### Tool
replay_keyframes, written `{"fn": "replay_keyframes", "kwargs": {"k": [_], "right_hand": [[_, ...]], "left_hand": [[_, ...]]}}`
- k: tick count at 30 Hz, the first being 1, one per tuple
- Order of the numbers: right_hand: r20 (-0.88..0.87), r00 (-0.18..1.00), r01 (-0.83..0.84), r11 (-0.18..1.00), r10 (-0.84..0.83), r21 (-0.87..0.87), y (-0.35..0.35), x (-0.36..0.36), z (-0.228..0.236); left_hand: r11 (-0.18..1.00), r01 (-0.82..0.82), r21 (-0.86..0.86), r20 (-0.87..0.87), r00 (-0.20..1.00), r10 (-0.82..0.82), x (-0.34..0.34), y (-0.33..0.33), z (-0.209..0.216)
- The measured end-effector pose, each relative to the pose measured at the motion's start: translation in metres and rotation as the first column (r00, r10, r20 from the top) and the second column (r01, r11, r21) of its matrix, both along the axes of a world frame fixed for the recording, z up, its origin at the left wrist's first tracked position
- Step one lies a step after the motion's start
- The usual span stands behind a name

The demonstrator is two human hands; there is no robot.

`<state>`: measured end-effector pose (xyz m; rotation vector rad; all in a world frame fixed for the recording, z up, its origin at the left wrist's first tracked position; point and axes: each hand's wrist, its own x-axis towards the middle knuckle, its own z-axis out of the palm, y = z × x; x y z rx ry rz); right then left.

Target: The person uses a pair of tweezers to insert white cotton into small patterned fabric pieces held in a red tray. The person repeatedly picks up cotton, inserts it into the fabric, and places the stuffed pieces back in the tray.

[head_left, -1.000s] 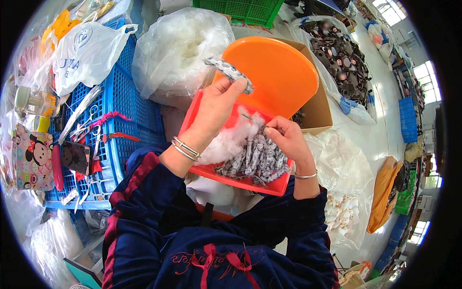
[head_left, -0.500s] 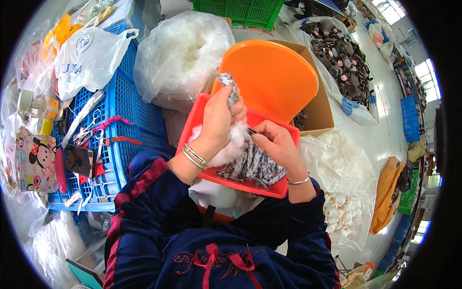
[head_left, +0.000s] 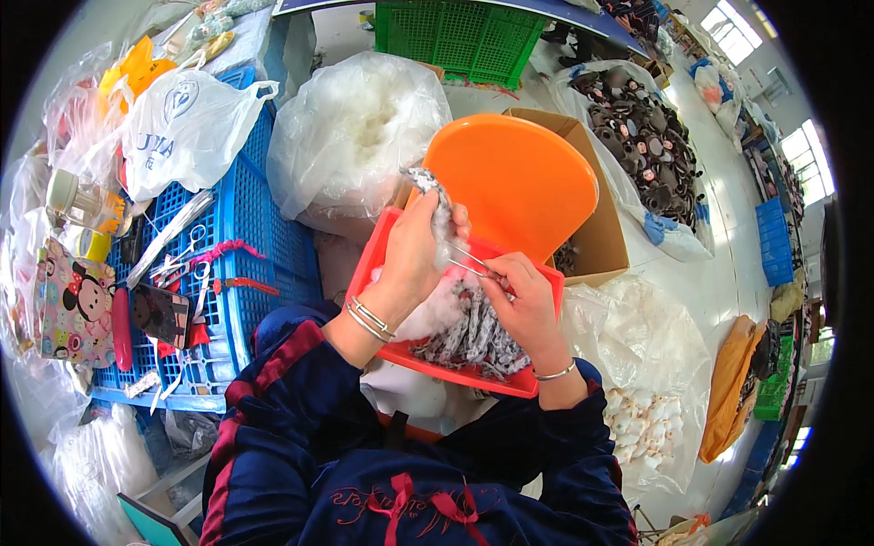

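Note:
My left hand (head_left: 417, 250) is closed round a small grey-and-white fuzzy fabric piece (head_left: 426, 182), whose top end sticks up past the fingers. In my right hand (head_left: 521, 300) is a pair of metal tweezers (head_left: 467, 262), prongs apart and pointing at the left hand's piece. A wisp of white stuffing shows by the prong tips. Both hands are above a red tray (head_left: 364, 264). In the tray, white fibre stuffing (head_left: 428, 314) lies on the left and a heap of similar grey-and-white fabric pieces (head_left: 469, 337) on the right.
An orange stool seat (head_left: 514, 177) stands behind the tray, beside a cardboard box (head_left: 605, 209). A clear bag of stuffing (head_left: 355, 127) is at the back left. Left of me, blue crates (head_left: 246, 173) carry scissors (head_left: 196, 241) and a phone (head_left: 159, 314). White pieces (head_left: 642, 423) lie on plastic at right.
The tweezers, mostly hidden before, now show with their prongs apart near the left hand. My right hand has moved slightly down and left. The whole view has shifted a little.

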<state>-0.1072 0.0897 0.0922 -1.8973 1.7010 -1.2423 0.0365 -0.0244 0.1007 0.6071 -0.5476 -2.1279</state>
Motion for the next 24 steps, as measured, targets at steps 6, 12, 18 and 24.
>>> {"fn": "replay_keyframes", "kwargs": {"k": [6, 12, 18, 24], "right_hand": [[-0.003, 0.997, 0.073, 0.995, -0.073, 0.063, 0.000, 0.006, -0.001], [0.170, 0.980, 0.084, 0.992, -0.100, 0.098, 0.006, -0.010, -0.001], [0.316, 0.937, 0.125, 0.988, -0.147, 0.090, 0.011, -0.026, 0.003], [0.296, 0.948, 0.069, 0.985, -0.113, 0.155, 0.012, -0.024, 0.005]], "left_hand": [[0.999, 0.007, -0.037, -0.015, 1.000, -0.008, -0.009, 0.009, -0.012], [0.990, -0.054, -0.133, 0.159, 0.984, 0.075, -0.005, 0.007, 0.001], [0.945, 0.053, -0.323, 0.278, 0.960, 0.042, 0.000, -0.001, -0.010], [0.923, 0.127, -0.364, 0.366, 0.931, 0.016, -0.001, 0.008, 0.003]]}}
